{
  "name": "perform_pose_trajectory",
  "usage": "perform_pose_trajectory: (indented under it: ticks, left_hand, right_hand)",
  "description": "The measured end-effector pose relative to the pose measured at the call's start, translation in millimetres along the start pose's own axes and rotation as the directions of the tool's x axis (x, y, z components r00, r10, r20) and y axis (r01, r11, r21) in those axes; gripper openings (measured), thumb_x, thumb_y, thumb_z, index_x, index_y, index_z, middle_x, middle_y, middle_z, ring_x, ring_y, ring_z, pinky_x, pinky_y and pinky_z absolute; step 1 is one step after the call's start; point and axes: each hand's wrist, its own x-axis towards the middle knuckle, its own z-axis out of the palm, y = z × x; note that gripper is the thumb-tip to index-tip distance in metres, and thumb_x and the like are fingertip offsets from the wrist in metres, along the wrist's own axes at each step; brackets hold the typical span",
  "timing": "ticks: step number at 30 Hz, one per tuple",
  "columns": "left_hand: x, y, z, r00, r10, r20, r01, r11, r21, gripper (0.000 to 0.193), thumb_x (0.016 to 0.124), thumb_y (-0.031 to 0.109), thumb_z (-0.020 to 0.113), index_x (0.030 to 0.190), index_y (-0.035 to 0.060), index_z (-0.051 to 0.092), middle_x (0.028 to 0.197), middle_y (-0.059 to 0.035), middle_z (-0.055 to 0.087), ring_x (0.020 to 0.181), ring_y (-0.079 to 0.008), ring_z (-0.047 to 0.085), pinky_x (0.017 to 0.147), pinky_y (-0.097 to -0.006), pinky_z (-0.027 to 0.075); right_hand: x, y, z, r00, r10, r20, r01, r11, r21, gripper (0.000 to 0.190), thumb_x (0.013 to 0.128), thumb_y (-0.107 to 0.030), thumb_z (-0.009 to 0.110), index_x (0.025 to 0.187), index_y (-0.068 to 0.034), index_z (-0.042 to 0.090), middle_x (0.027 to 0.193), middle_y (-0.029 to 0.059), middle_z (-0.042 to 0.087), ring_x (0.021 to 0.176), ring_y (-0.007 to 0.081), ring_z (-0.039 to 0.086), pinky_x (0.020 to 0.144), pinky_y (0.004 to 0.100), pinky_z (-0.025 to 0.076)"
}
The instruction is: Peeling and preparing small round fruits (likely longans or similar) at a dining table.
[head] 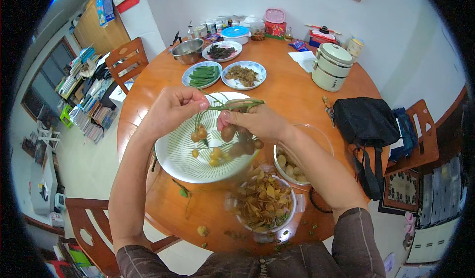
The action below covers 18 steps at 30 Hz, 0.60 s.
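Above a white slotted colander (167, 166), my right hand (256, 118) grips a bunch of green stems (237, 104) with brown round fruits (243, 140) hanging beneath. My left hand (178, 107) pinches thin stems of the same bunch between thumb and fingers. Small yellowish fruits (215, 157) show in or over the colander; which of them hang from stems I cannot tell. Under my right forearm a clear bowl (276, 163) holds peeled-looking pale fruits (293, 170). A container (295, 207) full of dry brown peels (267, 196) stands close to my body.
Plates of green pods (203, 75), brown food (243, 75) and dark food (221, 51) stand beyond the colander, near a steel pot (188, 51). A pale green food carrier (332, 68) and black bag (365, 122) are at right. A stem scrap (183, 192) and loose fruit (203, 230) lie nearer.
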Motion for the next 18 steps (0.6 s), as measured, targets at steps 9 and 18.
perform_pose_trajectory:
  ticks: [9, 18]
  left_hand:
    - [2, 8, -17, 1.000, -0.001, -0.001, 0.001, 1.000, 0.005, 0.017, 0.089, 0.018, 0.065, 0.090, 0.0011, 0.067, 0.078, 0.0029, 0.063, 0.070, -0.0018, 0.054, 0.062, -0.0189, 0.044]
    - [2, 12, -22, 0.997, 0.052, 0.050, -0.049, 0.997, -0.061, 0.016, 0.087, 0.018, 0.067, 0.088, 0.0016, 0.067, 0.077, 0.0038, 0.063, 0.068, -0.0011, 0.053, 0.059, -0.0180, 0.041]
  right_hand:
    - [-4, -15, 5, 0.982, 0.190, 0.005, -0.189, 0.973, 0.132, 0.032, 0.092, -0.030, 0.055, 0.074, -0.005, 0.061, 0.070, 0.0009, 0.057, 0.063, 0.0069, 0.048, 0.057, 0.0237, 0.039]
    - [-16, -24, 0, 0.938, 0.348, -0.008, -0.348, 0.936, -0.048, 0.032, 0.091, -0.028, 0.052, 0.069, -0.005, 0.055, 0.071, -0.0009, 0.054, 0.064, 0.0070, 0.043, 0.058, 0.0235, 0.036]
